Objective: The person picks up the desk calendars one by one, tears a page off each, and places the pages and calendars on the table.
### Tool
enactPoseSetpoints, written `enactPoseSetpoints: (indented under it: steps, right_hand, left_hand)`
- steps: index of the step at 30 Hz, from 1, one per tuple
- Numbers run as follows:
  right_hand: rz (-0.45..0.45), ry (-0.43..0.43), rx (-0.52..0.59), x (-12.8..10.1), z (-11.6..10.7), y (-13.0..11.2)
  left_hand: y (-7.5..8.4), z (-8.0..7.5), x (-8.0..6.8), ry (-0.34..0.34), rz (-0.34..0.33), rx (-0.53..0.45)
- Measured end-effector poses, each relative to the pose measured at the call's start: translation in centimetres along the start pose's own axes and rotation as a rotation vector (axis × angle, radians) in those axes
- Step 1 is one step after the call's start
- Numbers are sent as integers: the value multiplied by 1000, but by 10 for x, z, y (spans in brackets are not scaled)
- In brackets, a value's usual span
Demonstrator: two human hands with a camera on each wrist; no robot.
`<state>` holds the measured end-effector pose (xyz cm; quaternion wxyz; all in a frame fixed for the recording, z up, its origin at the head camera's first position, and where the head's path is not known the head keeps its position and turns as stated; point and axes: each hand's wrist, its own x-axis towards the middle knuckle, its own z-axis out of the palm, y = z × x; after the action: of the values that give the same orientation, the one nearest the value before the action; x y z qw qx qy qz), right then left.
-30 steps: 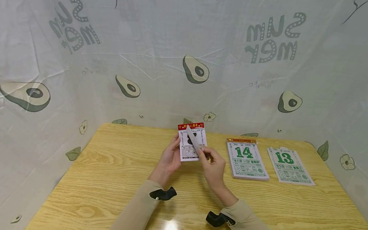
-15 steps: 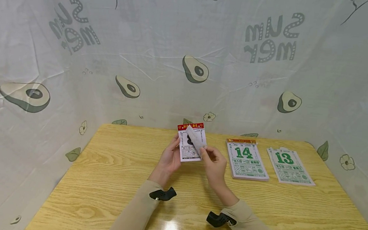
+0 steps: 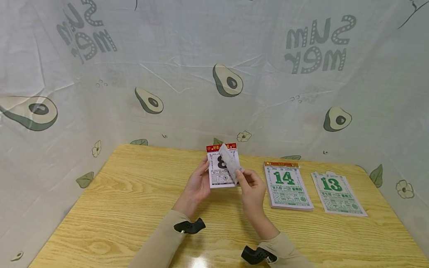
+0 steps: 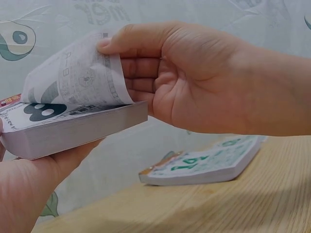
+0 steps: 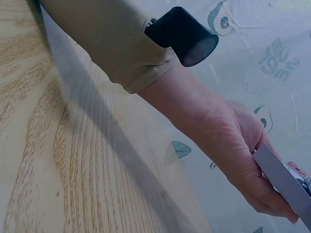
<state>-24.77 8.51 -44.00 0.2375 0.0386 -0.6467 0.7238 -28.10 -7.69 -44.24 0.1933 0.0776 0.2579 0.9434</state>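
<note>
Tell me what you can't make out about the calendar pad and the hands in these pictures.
- Small print on the calendar pad: too small in the head view, partly covered by the lifted page.
- Right hand: absent from its own wrist view, which shows only the left hand.
- Left-hand fingers behind the pad: hidden in the head view.
- Pad in the right wrist view: cut off by the frame edge.

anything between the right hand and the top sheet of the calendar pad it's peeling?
Nothing visible. The right hand already pinches the top sheet, curled up off the calendar pad that the left hand grips. The "14" pad and loose "13" sheet lie on the table, off to the side.
</note>
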Motion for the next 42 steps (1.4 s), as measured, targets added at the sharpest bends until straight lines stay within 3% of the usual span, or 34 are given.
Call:
enactPoseSetpoints:
  steps: [6, 12, 27, 42]
  right_hand:
    - [49, 10, 27, 1, 0, -3]
    - [138, 39, 161, 6, 1, -3]
    - [252, 63, 447, 12, 2, -7]
    - [344, 66, 654, 18, -1, -12]
  left_hand:
    - [1, -1, 0, 32, -20, -15]
    - [1, -2, 1, 44, -10, -31]
    - [2, -4, 2, 44, -13, -62]
    - [4, -2, 1, 55, -26, -100]
